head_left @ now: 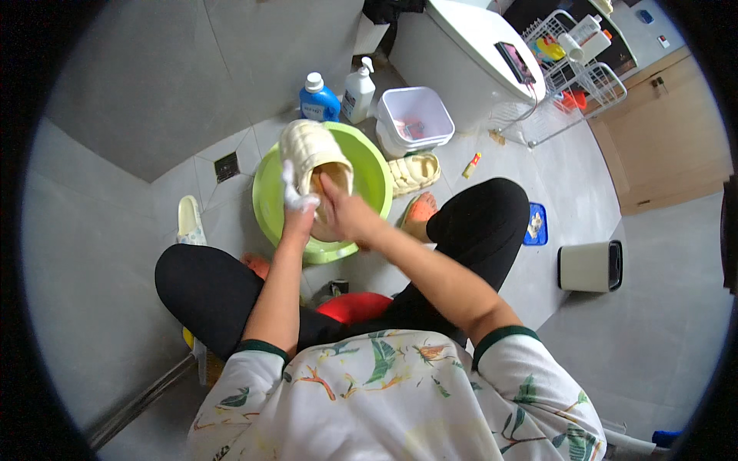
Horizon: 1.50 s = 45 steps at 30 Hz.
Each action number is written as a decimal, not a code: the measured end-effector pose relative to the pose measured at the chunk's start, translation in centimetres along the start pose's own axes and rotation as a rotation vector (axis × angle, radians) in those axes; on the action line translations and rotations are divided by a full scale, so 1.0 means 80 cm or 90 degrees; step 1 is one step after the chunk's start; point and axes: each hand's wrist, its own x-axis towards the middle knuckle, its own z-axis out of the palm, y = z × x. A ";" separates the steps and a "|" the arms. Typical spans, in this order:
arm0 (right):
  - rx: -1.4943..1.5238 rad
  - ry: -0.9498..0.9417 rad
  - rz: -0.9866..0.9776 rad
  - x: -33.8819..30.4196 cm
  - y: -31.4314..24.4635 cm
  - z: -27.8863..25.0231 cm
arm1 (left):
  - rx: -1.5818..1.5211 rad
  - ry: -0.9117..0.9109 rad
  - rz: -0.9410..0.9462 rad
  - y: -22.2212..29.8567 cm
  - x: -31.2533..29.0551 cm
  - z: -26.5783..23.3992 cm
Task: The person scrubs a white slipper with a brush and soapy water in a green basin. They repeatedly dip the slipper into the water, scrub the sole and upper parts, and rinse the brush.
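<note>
My left hand, streaked with white foam, grips a cream slipper by its side. The slipper is tilted over a light green basin, its opening facing me. Into that opening reaches my right hand, fingers closed and slightly blurred. A brownish bit shows by its fingertips, but what it holds, if anything, I cannot make out. A matching cream slipper lies on the floor against the basin's right side. What the basin contains is mostly hidden behind my hands and the slipper.
Behind the basin stand a blue bottle, a white pump bottle and a pale square bucket. A drain and a light slipper are at left. Rightward lie a small tube, a blue tray and a bin.
</note>
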 end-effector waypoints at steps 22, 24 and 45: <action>0.013 0.134 -0.125 0.044 0.034 0.004 | 0.055 -0.054 0.037 0.005 -0.006 0.007; -0.040 0.079 0.011 0.067 0.039 0.001 | 0.079 -0.087 0.024 0.013 -0.012 0.014; -0.053 0.097 -0.033 0.043 0.022 0.001 | 0.061 -0.039 0.058 0.018 -0.008 0.007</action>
